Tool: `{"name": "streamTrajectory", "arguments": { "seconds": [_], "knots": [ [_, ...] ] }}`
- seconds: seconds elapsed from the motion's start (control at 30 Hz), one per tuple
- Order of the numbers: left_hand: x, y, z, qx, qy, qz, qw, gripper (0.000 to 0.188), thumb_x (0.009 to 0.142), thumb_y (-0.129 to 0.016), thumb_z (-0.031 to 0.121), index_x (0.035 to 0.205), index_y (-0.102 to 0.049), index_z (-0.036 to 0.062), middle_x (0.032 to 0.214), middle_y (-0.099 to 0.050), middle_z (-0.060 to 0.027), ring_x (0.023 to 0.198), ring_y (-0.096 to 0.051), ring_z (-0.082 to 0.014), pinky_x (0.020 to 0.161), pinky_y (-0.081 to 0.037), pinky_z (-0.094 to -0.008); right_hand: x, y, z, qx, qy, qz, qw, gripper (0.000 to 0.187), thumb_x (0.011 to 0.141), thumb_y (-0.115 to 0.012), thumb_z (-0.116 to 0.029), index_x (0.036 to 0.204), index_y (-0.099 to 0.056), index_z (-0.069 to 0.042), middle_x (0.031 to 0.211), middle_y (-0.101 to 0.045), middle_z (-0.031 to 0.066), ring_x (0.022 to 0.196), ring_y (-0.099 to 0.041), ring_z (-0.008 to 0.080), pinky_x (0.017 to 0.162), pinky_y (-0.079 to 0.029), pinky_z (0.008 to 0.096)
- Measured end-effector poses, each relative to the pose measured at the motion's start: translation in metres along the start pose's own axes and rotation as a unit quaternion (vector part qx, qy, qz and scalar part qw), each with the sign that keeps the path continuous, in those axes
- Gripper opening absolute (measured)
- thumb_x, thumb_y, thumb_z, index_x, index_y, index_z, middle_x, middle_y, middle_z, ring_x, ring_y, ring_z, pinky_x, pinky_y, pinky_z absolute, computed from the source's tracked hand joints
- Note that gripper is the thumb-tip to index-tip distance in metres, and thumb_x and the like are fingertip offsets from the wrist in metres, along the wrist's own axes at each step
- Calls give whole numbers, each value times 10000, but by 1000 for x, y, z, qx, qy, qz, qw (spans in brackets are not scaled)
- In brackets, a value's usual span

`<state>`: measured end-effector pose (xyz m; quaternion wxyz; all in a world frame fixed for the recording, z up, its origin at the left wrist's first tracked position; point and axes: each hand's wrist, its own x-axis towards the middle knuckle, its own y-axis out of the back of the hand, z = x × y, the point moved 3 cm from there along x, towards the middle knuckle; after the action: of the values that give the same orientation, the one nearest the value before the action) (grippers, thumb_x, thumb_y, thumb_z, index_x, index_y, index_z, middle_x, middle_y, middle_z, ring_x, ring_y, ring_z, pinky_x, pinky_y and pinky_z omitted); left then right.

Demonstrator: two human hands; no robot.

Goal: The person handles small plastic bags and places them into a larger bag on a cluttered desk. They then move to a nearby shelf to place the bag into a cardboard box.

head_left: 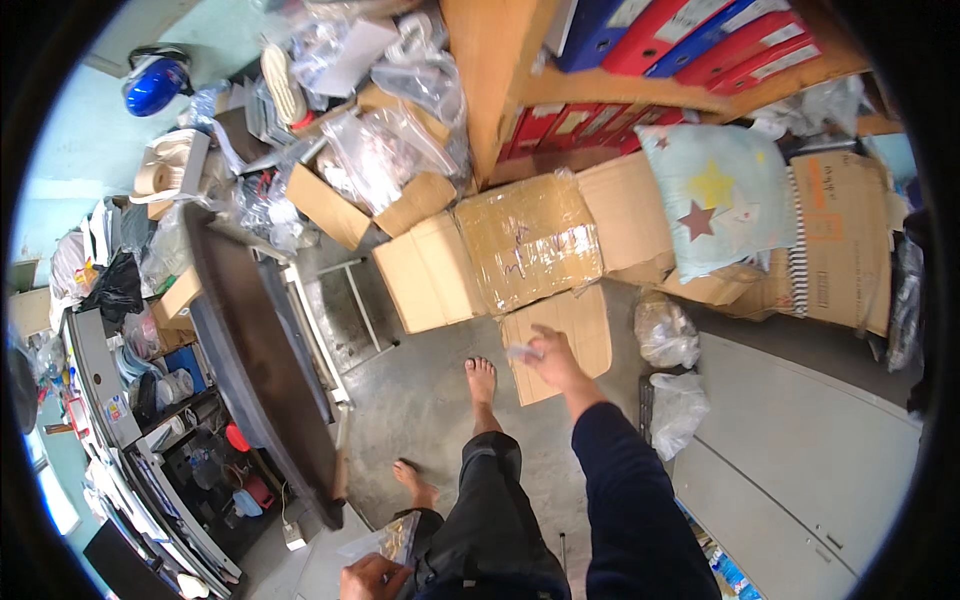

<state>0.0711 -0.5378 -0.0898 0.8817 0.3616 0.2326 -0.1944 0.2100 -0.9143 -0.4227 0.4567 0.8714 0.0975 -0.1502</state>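
My right hand [552, 358] is stretched out over a lowered cardboard flap [565, 325]. Its fingers are slightly smeared by motion and pinch a small, pale, greyish thing [522, 352] too blurred to name. Behind that flap stands a cardboard box [530, 240] closed with shiny brown tape, with dark scribbled marks on it. At the lower edge, beside my thigh, my left hand [375, 578] has its fingers curled at a clear plastic bag [398, 538] of small yellowish pieces. Part of that hand is cut off by the picture's edge.
A dark brown table top [265, 360] stands to the left. Grey cabinets [800, 450] are on the right, with plastic-wrapped bundles [668, 330] beside them. A pale blue star cushion [715, 200] rests on cardboard. Shelved binders [690, 45] and an open box of bags [380, 160] lie beyond.
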Motion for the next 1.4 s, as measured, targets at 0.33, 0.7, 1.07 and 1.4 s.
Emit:
{"name": "streamTrajectory", "arguments": {
  "seconds": [0.33,0.7,1.07,1.4],
  "knots": [
    [56,-43,43,-24,95,-65,993,136,813,-783,91,783,-669,23,705,-603,-127,593,-604,-278,537,-478,-364,83,-38,63,524,-261,-39,810,206,794,-822,-167,936,-737,-46,1287,-608,111,1138,-592,245,949,-482,394],
    [81,-57,57,31,78,-81,993,171,734,-829,138,723,-680,54,657,-627,-101,567,-627,-258,527,-485,-354,154,91,30,-25,49,7,998,327,875,-694,-366,890,-736,-42,1098,-665,234,1085,-617,406,955,-479,464],
    [62,-78,47,-13,132,-91,987,176,743,-834,121,759,-676,45,676,-666,-106,584,-666,-270,529,-519,-347,270,84,24,217,-133,-260,932,392,915,-628,-307,1234,-609,-80,1205,-652,60,1007,-672,200,853,-545,351],
    [48,-94,27,-45,151,-77,985,192,746,-836,139,774,-669,47,674,-657,-113,576,-662,-273,520,-509,-357,261,32,27,233,-137,-223,937,597,916,-640,-465,1339,-539,-56,1258,-627,111,1013,-667,296,855,-572,460]
  ]
}}
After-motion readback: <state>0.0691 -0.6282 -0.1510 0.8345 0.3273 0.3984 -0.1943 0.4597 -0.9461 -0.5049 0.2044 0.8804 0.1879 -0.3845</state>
